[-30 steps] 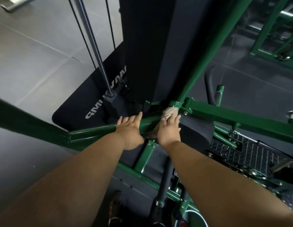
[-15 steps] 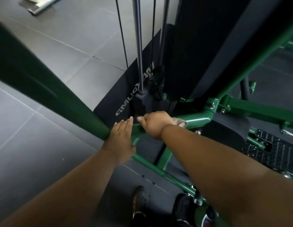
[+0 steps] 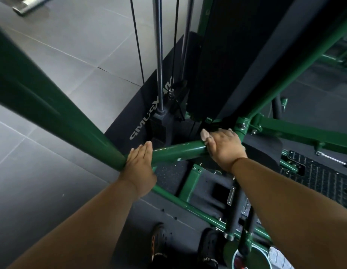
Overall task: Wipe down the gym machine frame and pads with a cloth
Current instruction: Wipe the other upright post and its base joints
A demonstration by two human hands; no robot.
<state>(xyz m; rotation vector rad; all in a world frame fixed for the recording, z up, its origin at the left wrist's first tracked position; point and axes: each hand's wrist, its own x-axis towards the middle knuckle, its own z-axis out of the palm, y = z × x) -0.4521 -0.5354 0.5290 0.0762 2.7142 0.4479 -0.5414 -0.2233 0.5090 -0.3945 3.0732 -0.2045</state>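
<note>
cloth (image 3: pixel 204 135) showed only as a pale bunched corner poking out past your right hand (image 3: pixel 224 146), which lay over it on the green crossbar (image 3: pixel 179 148), right beside the bolted joint (image 3: pixel 241 127) under the tall black back pad (image 3: pixel 236 55). your right fingers were curled down over the cloth and the bar, close together; most of the cloth was hidden beneath the palm. your left hand (image 3: pixel 140 165) rested flat where the thick diagonal frame tube (image 3: pixel 52 105) met the crossbar, fingers straight and pressed side by side, holding nothing.

the risk, as i judged it, sat at that joint. the bolt heads and bracket edges stood just beside your knuckles, so a stroke carried too far right could have snagged the cloth or scraped your fingers. so little cloth showed that bare palm, not fabric, may have been riding on the paint, which would leave the tube smeared. the guide rod (image 3: pixel 159 61) and thin cables (image 3: pixel 136 39) rose just behind the bar, and a reach past it could have caught them. you were leaning on that flat left hand, and a damp tube could have let it slip.
</note>
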